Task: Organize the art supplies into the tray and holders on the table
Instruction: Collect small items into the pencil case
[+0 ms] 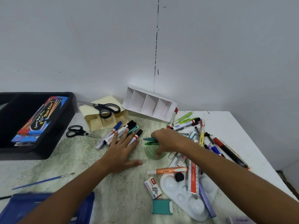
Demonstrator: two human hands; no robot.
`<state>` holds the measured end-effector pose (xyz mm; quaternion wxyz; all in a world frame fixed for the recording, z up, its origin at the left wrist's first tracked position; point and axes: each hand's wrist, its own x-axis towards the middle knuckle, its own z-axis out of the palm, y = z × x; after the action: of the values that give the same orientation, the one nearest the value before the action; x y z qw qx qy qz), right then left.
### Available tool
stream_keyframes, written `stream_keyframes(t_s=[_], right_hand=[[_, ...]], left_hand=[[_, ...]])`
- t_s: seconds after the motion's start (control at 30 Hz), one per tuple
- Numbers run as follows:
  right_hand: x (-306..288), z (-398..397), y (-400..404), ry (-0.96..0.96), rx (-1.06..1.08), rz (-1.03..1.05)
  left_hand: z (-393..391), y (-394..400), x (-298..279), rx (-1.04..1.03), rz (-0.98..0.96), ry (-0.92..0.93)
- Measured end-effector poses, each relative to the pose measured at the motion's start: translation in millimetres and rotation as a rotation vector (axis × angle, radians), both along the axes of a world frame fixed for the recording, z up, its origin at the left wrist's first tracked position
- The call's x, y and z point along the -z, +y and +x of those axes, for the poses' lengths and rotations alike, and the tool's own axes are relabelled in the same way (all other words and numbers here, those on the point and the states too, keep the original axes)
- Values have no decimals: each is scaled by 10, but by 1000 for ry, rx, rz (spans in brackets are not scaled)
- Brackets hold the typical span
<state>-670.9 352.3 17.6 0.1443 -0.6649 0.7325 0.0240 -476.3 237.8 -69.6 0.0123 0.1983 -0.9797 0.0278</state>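
Observation:
My left hand [123,150] lies flat with spread fingers on a group of whiteboard markers [120,133] in the table's middle. My right hand [168,141] grips two green pens [149,141], its thumb down on a green protractor [154,153]. A black tray [53,139] at the left holds a box of water colours [42,117]. A cream holder [105,122] and a white divided holder [150,104] lie tipped over at the back. Large scissors [103,108] rest on the cream holder; small scissors [79,131] lie beside the tray.
A heap of pens and markers [202,136] lies at the right. Near the front sit an orange highlighter [168,170], ruler [193,177], white palette [182,194], staples box [152,187], teal box [161,206], blue paintbrush [43,181] and blue pouch [48,207].

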Motion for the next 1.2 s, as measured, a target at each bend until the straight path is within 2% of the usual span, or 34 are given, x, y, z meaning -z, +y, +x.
stream_keyframes(t_s=[0.2, 0.3, 0.47, 0.6, 0.63, 0.8, 0.87, 1.0, 1.1, 1.2], right_hand=[[-317, -156, 139, -36, 47, -152], [-430, -334, 288, -153, 138, -214], [-413, -626, 579, -692, 510, -366], [-332, -758, 771, -1425, 774, -438], [-308, -774, 805, -1544, 794, -434], [-120, -820, 956, -1856, 815, -263], [-65, -794, 990, -1923, 793, -197], [31, -744, 998, -1874, 795, -223], [55, -754, 1023, -1864, 831, -288], [56, -785, 1077, -1891, 833, -321]], left_hand=[[-15, -12, -12, 8, -5, 8], [-87, 45, -85, 27, 20, 71], [-361, 254, -210, 98, 90, 148], [-539, 379, -188, 190, 228, 166], [-558, 391, -173, 194, 254, 158], [-545, 394, -102, 188, 298, 150], [-554, 402, -104, 173, 339, 161], [-596, 488, -283, 187, 438, 224], [-590, 657, -478, 382, 450, 335], [-619, 888, -578, 572, 392, 303]])
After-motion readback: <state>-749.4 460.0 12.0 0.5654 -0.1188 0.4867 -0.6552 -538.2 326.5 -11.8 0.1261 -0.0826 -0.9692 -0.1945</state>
